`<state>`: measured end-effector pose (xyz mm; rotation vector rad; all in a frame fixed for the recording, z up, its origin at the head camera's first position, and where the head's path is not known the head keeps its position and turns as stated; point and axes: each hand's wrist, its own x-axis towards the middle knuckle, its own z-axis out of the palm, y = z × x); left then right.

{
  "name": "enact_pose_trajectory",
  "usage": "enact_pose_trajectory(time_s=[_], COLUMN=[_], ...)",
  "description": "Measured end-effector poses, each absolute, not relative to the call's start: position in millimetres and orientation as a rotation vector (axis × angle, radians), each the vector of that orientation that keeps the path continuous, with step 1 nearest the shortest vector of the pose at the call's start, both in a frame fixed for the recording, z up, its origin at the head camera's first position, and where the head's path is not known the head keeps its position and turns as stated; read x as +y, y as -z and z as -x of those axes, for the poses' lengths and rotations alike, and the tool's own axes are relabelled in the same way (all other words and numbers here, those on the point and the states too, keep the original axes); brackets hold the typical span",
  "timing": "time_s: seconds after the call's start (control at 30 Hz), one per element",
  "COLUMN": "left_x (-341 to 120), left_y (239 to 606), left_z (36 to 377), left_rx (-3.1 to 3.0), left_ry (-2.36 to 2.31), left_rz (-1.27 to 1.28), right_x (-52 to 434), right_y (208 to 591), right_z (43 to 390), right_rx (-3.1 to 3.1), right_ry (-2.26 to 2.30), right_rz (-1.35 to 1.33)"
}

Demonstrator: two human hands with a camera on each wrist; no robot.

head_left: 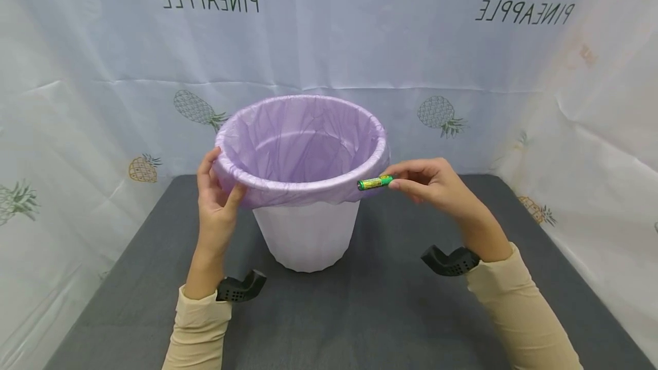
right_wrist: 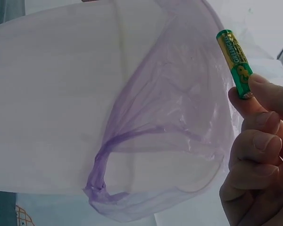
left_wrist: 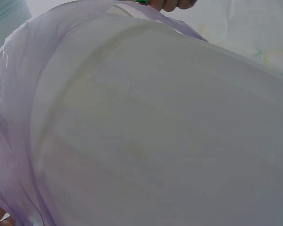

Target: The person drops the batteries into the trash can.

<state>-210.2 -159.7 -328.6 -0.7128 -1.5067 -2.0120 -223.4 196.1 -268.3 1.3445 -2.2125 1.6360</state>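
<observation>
Step in hand, as I read it: battery going into the lined bin, currently at the approach stage, not yet over the opening.

- Landmark: white bin (head_left: 307,233), upright mid-worktop (head_left: 360,313), purple liner (head_left: 303,147) folded over its rim.
- Right hand (head_left: 437,184): grip pinched closed on the green battery (head_left: 375,182), thumb and fingertips on one end, rest of it sticking out toward the bin. Battery lies roughly level, just outside the bin's right rim, tip at or touching the liner overhang. Right wrist view confirms: fingers (right_wrist: 264,136) curled, battery (right_wrist: 235,61) clear of the liner by a small gap or just brushing it; can't tell which.
- Left hand (head_left: 218,198): grip wrapped on the bin's left rim, thumb on the outside over the liner, fingers hooked over the edge. Looks like it is steadying the bin.

Next move, my judgement: lift the battery above rim height, carry it inward past the liner edge, then loosen the pinch. Left hand should hold the rim so the bin doesn't tip.

Count: 1 bin, 1 liner, 1 battery, 2 hands. Bin interior shows nothing but liner.
</observation>
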Motion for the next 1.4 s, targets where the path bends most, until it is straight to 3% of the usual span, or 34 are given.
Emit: enact_pose_trajectory(time_s=[0.43,1.07,1.4], left_x=[-158.9,-160.0,-160.1], left_y=[330.7,328.7,329.6], left_z=[210.6,209.8,211.0], left_rx=[-1.509,-1.480,-1.499], left_ry=[2.022,2.020,2.020], left_rz=[0.699,0.729,0.720], right_x=[190.2,148.3,145.3], right_y=[257.2,252.4,254.9], right_z=[222.8,225.1,223.5], right_rx=[-2.147,-2.143,-2.147], right_ry=[-1.741,-1.755,-1.740], right_rz=[-1.391,-0.895,-0.788])
